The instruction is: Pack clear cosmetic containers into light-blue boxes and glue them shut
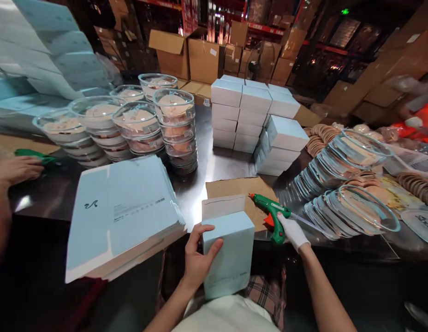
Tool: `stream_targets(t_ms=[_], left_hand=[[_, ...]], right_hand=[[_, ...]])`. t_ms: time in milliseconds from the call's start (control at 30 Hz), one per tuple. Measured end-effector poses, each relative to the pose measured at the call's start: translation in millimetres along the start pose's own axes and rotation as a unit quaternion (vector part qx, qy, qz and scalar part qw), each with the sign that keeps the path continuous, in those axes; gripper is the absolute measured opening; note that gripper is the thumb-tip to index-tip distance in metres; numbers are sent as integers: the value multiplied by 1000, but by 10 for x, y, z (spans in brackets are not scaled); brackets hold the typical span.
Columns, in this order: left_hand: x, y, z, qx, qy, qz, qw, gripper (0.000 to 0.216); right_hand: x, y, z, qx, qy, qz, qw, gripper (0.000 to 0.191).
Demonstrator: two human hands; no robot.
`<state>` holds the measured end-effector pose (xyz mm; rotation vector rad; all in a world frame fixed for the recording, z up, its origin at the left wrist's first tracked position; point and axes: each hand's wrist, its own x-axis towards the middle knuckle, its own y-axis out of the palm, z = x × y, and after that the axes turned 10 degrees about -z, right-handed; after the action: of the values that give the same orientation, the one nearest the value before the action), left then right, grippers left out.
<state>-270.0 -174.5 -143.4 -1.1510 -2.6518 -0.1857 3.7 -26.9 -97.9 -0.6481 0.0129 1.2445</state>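
My left hand (198,258) grips the left side of a light blue carton (231,251) held against my lap, its white top flap (222,206) standing open. In a white glove, my right hand (292,231) holds the handle of a green glue gun (271,213). The gun's orange nozzle points left over a piece of brown cardboard (240,189) on the metal table (214,168). A stack of flat, unfolded blue cartons (120,212) lies to the left of my left hand.
Stacked clear round containers (138,124) with beige contents stand at the back left; assembled blue boxes (255,115) are piled mid-table. Clear lids (348,184) and beige round pads (321,133) lie at the right. Another person's hand (16,168) rests at the left edge. Brown shipping boxes (200,57) fill the background.
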Motion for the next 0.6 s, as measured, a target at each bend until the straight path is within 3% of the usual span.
stream_targets(t_ms=[67,133,200,267,367,433,500,533,600], left_hand=[[0,-1,-1,-11,-6,13,1000,34],[-8,14,2,-24,-13,36,999,35],[-25,35,18,-34,-16,61,997,37],[-44,52,52,-47,-22,75,996,38],[-56,64,134,-86,-47,69,993,42],[-43,62,191,-139,-52,48,988,55],[-13,46,231,-180,-30,33,983,64],[5,31,243,-183,-12,39,982,59],[43,-9,246,-163,19,66,984,37]], right_hand=[[-93,-34,61,-15,-43,-33,998,35],[-260,67,127,3,-122,-26,992,35],[-420,278,185,40,-178,72,981,50],[-509,489,211,80,-164,195,964,58],[-507,584,167,115,-177,259,943,57],[-475,490,119,105,-254,322,906,67],[-464,363,95,80,-343,414,839,77],[-472,314,94,63,-385,436,811,77],[-510,271,109,24,-464,420,779,64]])
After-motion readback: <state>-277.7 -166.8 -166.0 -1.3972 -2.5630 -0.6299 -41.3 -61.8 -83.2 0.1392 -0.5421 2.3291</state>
